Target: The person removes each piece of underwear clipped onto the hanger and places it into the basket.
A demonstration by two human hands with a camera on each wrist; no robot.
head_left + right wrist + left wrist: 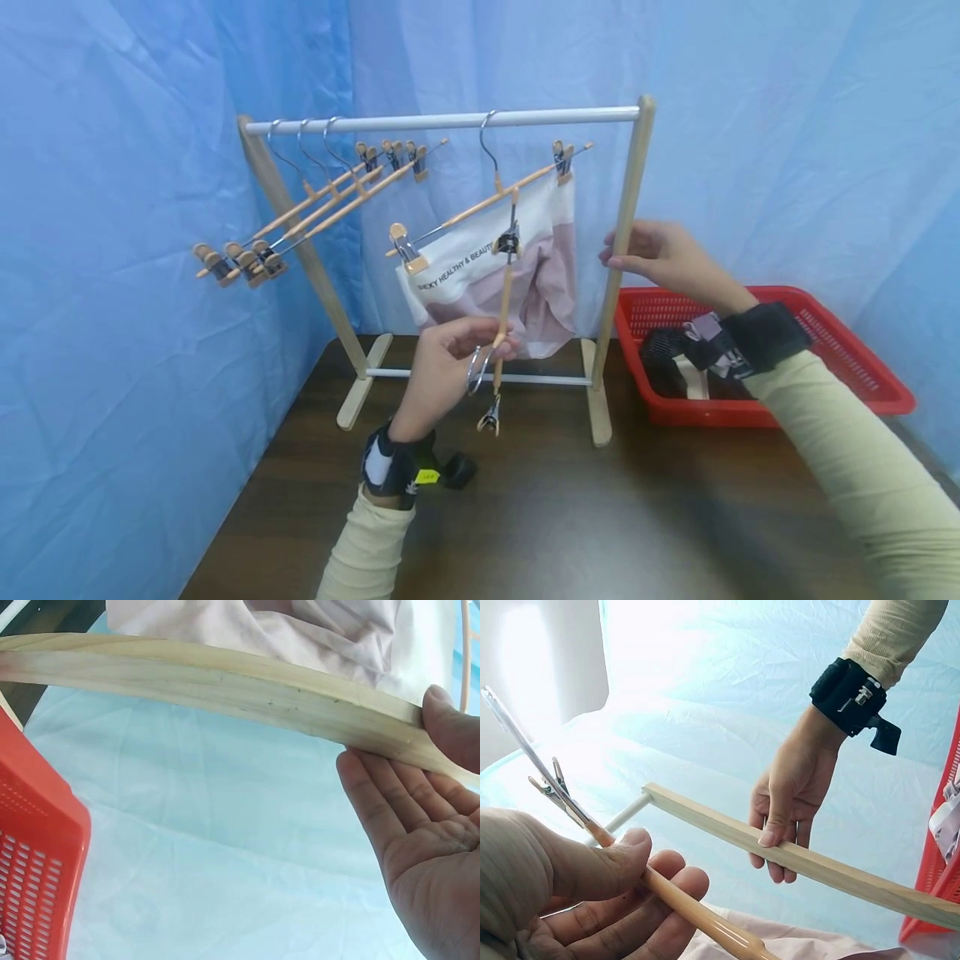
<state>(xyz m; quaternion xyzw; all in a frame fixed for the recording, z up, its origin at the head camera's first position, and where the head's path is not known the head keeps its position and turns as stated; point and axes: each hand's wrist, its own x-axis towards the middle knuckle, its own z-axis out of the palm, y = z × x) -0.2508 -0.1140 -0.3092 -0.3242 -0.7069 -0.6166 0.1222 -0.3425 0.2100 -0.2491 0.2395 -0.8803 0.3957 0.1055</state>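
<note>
My left hand pinches a wooden clip hanger by its bar, in front of the rack; the metal hook points down toward the wrist. No garment hangs from its two clips. With thumb and fingers on either side, my right hand grips the right wooden post of the small clothes rack. Pink and white underpants with lettering on the waistband hang from another clip hanger on the rail. The held hanger partly covers them in the head view.
Several bare hangers crowd the rail's left end. At the right a red plastic basket holds dark and patterned clothes, partly behind the right wrist. The rack stands on a dark wooden table, with blue curtains around it.
</note>
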